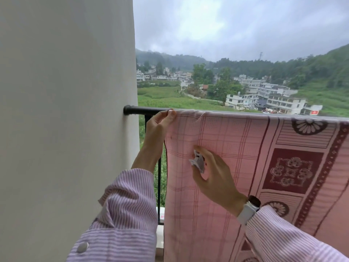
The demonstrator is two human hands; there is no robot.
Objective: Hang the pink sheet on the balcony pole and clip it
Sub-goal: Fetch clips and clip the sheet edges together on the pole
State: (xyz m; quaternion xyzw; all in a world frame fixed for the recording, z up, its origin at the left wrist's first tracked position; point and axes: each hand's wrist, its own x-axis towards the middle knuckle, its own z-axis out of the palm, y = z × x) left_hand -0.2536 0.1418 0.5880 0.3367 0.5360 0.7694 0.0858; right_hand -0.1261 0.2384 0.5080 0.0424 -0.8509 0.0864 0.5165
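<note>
Left hand point(160, 120) pinches pink sheet point(245, 148) corner on pole point(145, 111); white wall point(66, 110) beside.

One head-worn view looks forward, close on the balcony pole point(145, 111).

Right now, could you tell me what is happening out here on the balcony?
A person is hanging a pink sheet over the black balcony pole. The sheet is already draped over the pole. The left hand pinches the sheet's top corner at the pole, near the white wall. The right hand holds a pale plastic clip in front of the sheet, below the pole. No clip is on the sheet yet.
</note>
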